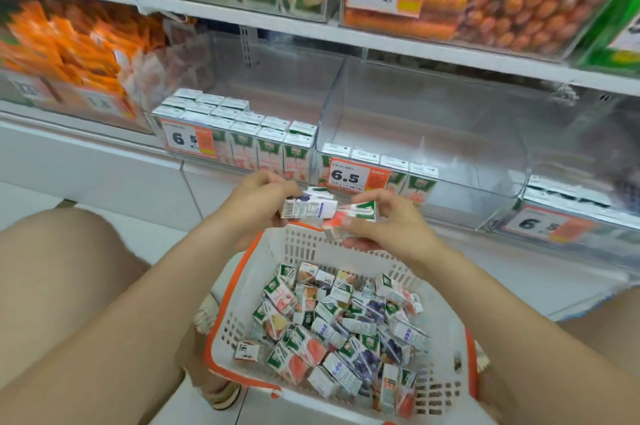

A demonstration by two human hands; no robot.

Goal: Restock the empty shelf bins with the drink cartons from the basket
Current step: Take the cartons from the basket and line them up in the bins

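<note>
Head view, near to far. Below both hands sits the basket (242,286), holding a loose heap of cartons (332,331) of mixed flavours. Above its far rim, the left hand (258,199) grips a purple carton (308,209) lying on its side; blur hides whether a second lies behind it. The right hand (391,227) pinches a red carton (356,213), and the two cartons touch end to end between the hands. Beyond the left hand we see the left bin (284,85), nearly filled with red cartons. Beyond the right hand, the mid bin (433,105) has one front row (420,178) only. We judge the step to be sorting by flavour before shelving. To do it well, we would match each carton to the bin with its print, stand it upright and face forward, and fill behind the front row without toppling it.
</note>
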